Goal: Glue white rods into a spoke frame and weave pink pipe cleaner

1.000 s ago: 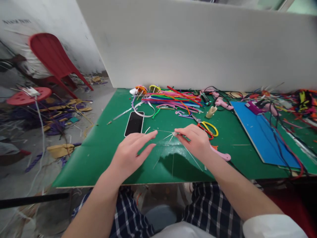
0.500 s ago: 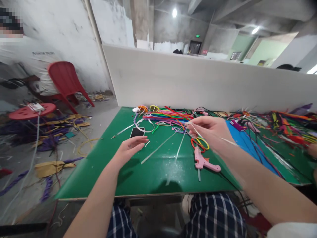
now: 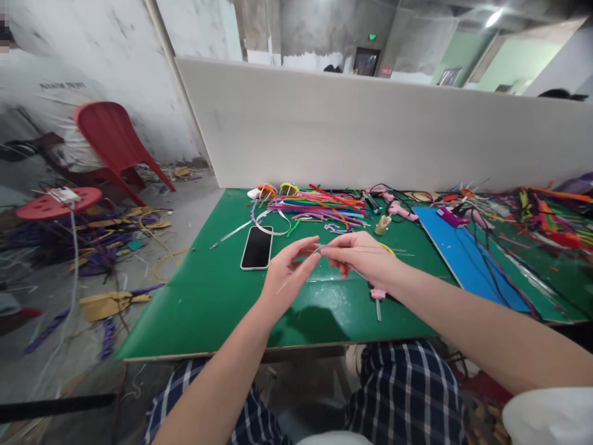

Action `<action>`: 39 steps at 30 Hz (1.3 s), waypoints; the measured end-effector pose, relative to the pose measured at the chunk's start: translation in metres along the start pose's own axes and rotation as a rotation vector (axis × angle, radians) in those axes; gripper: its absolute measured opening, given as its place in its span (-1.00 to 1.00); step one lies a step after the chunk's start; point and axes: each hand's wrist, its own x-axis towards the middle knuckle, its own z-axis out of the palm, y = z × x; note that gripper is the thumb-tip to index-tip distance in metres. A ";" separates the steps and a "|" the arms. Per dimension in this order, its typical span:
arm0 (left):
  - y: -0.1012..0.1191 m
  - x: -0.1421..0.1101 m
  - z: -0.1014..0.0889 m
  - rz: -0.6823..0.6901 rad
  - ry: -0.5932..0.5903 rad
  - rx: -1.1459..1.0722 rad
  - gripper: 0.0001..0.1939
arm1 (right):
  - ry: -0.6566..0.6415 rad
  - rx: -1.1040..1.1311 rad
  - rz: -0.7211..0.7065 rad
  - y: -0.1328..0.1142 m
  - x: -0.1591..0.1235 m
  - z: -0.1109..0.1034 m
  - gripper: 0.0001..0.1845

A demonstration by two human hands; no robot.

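My left hand (image 3: 293, 267) and my right hand (image 3: 354, 254) meet over the middle of the green table. Between their fingertips are thin pale strips (image 3: 401, 251), whose ends stick out past my right hand; another runs down across my left palm. My right fingers pinch the strips, and my left thumb and fingers close around the same spot. Beneath my right hand lies a pink glue gun (image 3: 378, 294), mostly covered, with its glue stick showing. A bit of yellow scissors handle (image 3: 388, 249) shows beside my right hand. Left of my hands is a phone (image 3: 256, 248).
Bundled colourful pipe cleaners (image 3: 319, 204) lie at the back of the green table (image 3: 194, 309), below a white partition (image 3: 370, 136). To the right are a blue board (image 3: 463, 259), cables and more coloured stems. A red chair (image 3: 109, 136) and a seated person are at left.
My hands have come together, the left moving right and the right moving left and down. The pale strips that lay on the table are gone from there. The view has shifted, uncovering the phone.
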 end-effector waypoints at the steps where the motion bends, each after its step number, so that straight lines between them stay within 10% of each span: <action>1: -0.003 0.001 0.004 -0.018 0.042 -0.003 -0.68 | -0.007 -0.001 0.008 0.002 0.001 0.001 -0.71; 10: -0.022 0.009 0.008 -0.277 0.134 -0.221 -0.75 | -0.175 -0.099 0.128 0.010 0.003 -0.012 -0.76; 17: -0.038 0.012 0.004 -0.477 0.157 -0.431 -0.76 | 0.033 0.243 0.000 0.057 0.016 -0.029 -0.73; 39: -0.035 0.000 0.011 -0.291 0.131 -0.479 -0.94 | 0.061 0.126 -0.406 0.071 -0.004 0.018 -0.70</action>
